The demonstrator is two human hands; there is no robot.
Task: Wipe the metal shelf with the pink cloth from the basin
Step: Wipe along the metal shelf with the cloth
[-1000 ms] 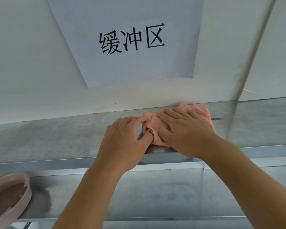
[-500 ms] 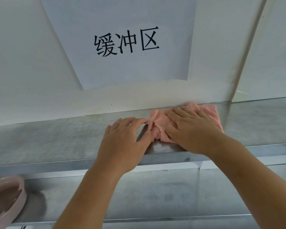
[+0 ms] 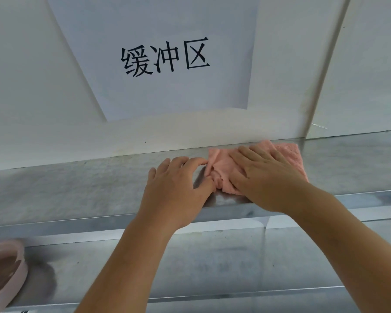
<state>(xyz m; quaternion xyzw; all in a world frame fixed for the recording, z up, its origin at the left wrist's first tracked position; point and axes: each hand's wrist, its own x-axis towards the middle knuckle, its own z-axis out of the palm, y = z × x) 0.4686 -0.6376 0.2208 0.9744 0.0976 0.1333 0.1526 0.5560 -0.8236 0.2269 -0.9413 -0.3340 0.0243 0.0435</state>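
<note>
Mid-wipe here: right hand point(image 3: 264, 177) is lying flat, fingers straight, pressing the crumpled pink terry cloth point(image 3: 289, 152) onto the shiny grey metal shelf point(image 3: 77, 188). Left hand point(image 3: 176, 188) is resting just beside it, thumb and forefinger spread, touching the cloth's bunched edge. I'm guessing next is sweeping the bare stretch out past the left hand, keeping pressure even

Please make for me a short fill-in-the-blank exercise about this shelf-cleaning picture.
The right hand presses flat on the ____ cloth.
Of the two metal shelves, the cloth lies on the ____ one.
The basin stands on the ____ one.
The left hand touches the cloth's ____ edge.
Missing words: pink; upper; lower; left.
</note>
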